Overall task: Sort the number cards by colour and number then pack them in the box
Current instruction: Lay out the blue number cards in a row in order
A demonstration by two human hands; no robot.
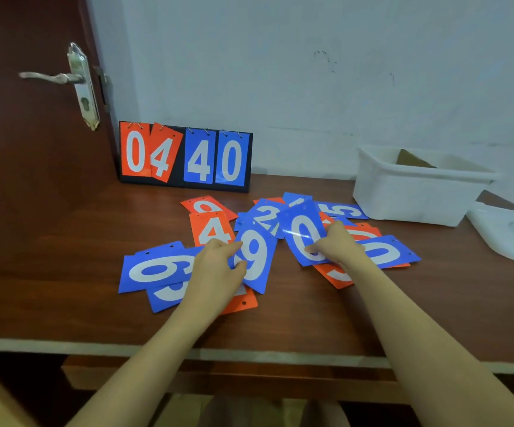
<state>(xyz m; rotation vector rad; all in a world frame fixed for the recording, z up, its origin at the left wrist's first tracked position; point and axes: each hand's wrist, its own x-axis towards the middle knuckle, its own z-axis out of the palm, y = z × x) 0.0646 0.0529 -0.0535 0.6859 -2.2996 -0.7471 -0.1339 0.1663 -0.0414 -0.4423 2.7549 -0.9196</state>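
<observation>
Blue and orange number cards lie scattered on the brown table (64, 288). My left hand (218, 269) pinches a blue 9 card (257, 257), lifted and tilted above the pile. My right hand (338, 245) grips a blue 0 card (303, 234), also raised off the others. Flat at the left lies a blue 6 card (157, 269). An orange 4 card (212, 229) sits behind my left hand. A blue 5 card (343, 210) and a blue 2 card (268, 214) lie further back. The white plastic box (415, 195) stands at the back right.
A black flip scoreboard (184, 157) showing 04 and 40 leans against the wall at the back. A brown door with a metal handle (55, 77) is at the left. A white lid (511, 232) lies right of the box. The table's front edge (249, 354) is close.
</observation>
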